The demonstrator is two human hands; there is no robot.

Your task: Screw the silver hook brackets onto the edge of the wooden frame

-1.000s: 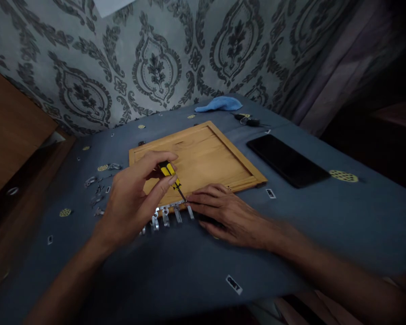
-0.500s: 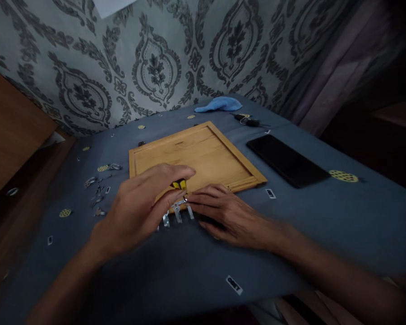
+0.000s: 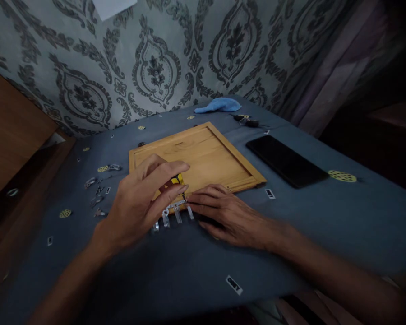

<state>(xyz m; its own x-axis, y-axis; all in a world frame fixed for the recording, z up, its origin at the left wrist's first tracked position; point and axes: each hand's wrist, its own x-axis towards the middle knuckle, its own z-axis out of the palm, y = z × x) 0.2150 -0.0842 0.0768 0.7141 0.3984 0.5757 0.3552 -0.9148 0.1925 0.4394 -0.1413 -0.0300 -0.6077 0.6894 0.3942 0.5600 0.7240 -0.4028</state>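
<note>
My left hand [image 3: 140,196] is closed around a small yellow-and-black screwdriver [image 3: 177,179], whose shaft points down at the near edge of a framed wooden board [image 3: 192,153]. Along that edge runs a metal hook rail [image 3: 177,208] with several hooks hanging over the side. The screwdriver tip meets the rail near its right end. My right hand [image 3: 228,214] grips the rail's right end against the board, fingertips close to the tip and the thumb lower down. Whether a screw sits under the tip is too small to make out.
Loose metal hooks [image 3: 90,182] and small parts lie left of the board. A black phone [image 3: 287,161] lies to its right. Behind are a dark thin-tipped tool [image 3: 248,121] and a blue cloth [image 3: 219,105]. A patterned wall [image 3: 155,67] stands behind the table.
My left hand has turned and shifted slightly left with the screwdriver, showing more of its handle and shaft. My right hand and the board have hardly moved.
</note>
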